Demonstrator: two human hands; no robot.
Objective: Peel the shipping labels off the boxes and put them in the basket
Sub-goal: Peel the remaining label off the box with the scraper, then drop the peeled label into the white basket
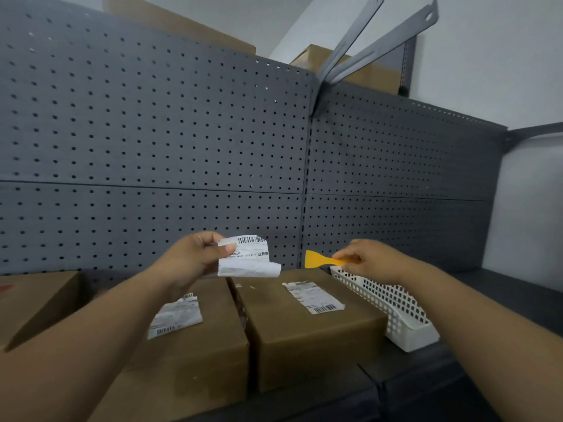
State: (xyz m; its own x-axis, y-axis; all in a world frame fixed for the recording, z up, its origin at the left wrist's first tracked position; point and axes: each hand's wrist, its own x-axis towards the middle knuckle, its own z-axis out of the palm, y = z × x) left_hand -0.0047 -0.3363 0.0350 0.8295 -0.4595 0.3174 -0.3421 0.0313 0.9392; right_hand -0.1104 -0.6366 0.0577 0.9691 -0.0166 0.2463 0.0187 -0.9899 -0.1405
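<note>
My left hand pinches a peeled white shipping label in the air above the boxes; its lower edge curls. My right hand grips a yellow plastic scraper by its handle, blade pointing left, over the far end of the white perforated basket. Two brown cardboard boxes lie side by side on the dark shelf. The left box carries a crumpled label. A flat label with a barcode is stuck to the top of the right box.
A third cardboard box sits at the far left. A grey pegboard wall rises right behind the boxes. More cartons and two grey metal brackets stand on top of it. The dark shelf continues to the right of the basket.
</note>
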